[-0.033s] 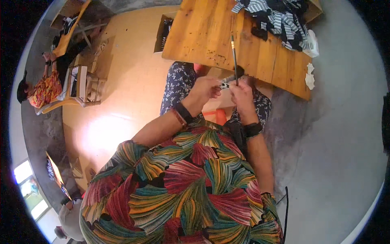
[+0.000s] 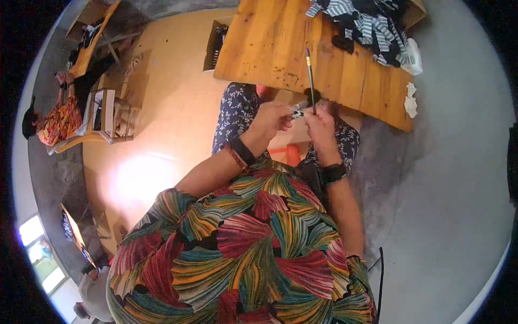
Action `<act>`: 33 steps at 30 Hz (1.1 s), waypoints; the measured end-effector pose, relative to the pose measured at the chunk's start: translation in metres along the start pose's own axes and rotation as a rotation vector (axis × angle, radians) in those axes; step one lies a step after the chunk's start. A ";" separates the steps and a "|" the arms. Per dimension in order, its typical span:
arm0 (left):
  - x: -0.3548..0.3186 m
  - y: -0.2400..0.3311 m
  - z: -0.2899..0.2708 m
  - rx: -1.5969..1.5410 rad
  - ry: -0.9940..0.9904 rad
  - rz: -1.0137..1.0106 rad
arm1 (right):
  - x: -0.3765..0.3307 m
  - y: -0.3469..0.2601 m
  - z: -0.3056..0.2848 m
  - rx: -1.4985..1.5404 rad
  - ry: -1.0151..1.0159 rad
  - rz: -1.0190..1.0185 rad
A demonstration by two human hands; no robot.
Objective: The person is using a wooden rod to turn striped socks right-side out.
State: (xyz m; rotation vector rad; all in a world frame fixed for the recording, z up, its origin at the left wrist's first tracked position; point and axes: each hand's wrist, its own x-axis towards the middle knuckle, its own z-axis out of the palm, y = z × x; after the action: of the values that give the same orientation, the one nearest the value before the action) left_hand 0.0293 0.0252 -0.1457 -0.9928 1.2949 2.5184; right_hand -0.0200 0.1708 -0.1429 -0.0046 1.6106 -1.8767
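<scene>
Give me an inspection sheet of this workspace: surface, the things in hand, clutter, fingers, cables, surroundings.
Surface: wooden table, dark specks near its front edge.
Things in hand: small black-and-white object, held between both hands in front of the table edge; too small to identify.
Clutter: thin dark stick lying across the table; pile of striped cloth at the far right; crumpled white paper at the right edge.
Fingers: left hand and right hand both pinch the small object.
Cables: black cord by the right arm.
Surroundings: grey floor; another person seated at left.
</scene>
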 end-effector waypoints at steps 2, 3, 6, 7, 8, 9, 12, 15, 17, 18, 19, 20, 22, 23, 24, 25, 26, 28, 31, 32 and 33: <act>-0.001 0.004 0.006 0.133 0.028 0.117 | 0.002 0.004 -0.001 -0.178 0.053 -0.118; -0.002 0.005 0.006 0.261 0.066 0.241 | 0.001 0.001 0.005 -0.166 0.077 -0.132; -0.004 0.005 0.013 0.465 0.113 0.258 | -0.004 -0.013 0.013 -0.251 0.067 -0.183; -0.004 0.004 0.014 0.469 0.107 0.258 | -0.005 -0.017 0.013 -0.352 0.026 -0.217; -0.005 0.002 0.016 0.396 0.096 0.216 | -0.005 -0.018 0.012 -0.349 0.034 -0.221; -0.005 -0.001 0.018 0.322 0.084 0.174 | -0.005 -0.019 0.009 -0.388 0.031 -0.223; -0.007 -0.005 0.016 0.259 -0.029 0.164 | -0.004 -0.016 0.001 -0.421 0.024 -0.263; -0.009 -0.008 0.008 0.201 -0.084 0.153 | 0.000 -0.002 -0.004 -0.358 -0.007 -0.287; -0.011 -0.005 0.006 0.274 -0.130 0.119 | 0.001 0.003 -0.007 -0.302 -0.029 -0.280; -0.016 -0.006 0.008 0.200 -0.110 0.104 | 0.000 0.003 -0.007 -0.310 -0.057 -0.325; -0.016 -0.004 0.010 0.126 -0.090 0.088 | -0.001 0.003 -0.009 -0.318 -0.087 -0.369; -0.014 -0.006 0.007 0.130 -0.114 0.083 | -0.009 -0.010 -0.004 -0.355 -0.101 -0.330; -0.012 -0.010 0.001 0.164 -0.091 0.123 | -0.006 -0.004 0.003 -0.471 -0.007 -0.344; -0.012 -0.011 0.003 0.195 -0.068 0.157 | -0.005 -0.004 0.006 -0.587 0.091 -0.352; -0.010 -0.013 0.003 0.195 -0.074 0.161 | -0.004 -0.004 0.010 -0.590 0.095 -0.358; -0.008 -0.016 0.001 0.146 -0.085 0.154 | -0.005 -0.004 0.014 -0.707 0.168 -0.490; -0.007 -0.015 0.001 0.098 -0.095 0.150 | -0.004 -0.006 0.016 -0.823 0.240 -0.625; -0.005 -0.009 -0.003 0.032 -0.167 0.102 | 0.000 0.000 0.015 -0.836 0.231 -0.612; 0.001 -0.010 -0.014 -0.080 -0.307 0.032 | 0.005 0.012 0.015 -0.684 0.224 -0.524; -0.002 -0.009 -0.014 -0.145 -0.396 -0.050 | 0.006 0.016 0.014 -0.627 0.208 -0.485; -0.003 -0.007 -0.014 -0.209 -0.484 -0.133 | 0.008 0.020 0.012 -0.569 0.192 -0.445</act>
State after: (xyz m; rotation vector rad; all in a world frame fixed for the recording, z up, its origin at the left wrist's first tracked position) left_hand 0.0420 0.0191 -0.1544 -0.4305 0.8129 2.5977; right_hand -0.0118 0.1562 -0.1606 -0.4732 2.3841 -1.6868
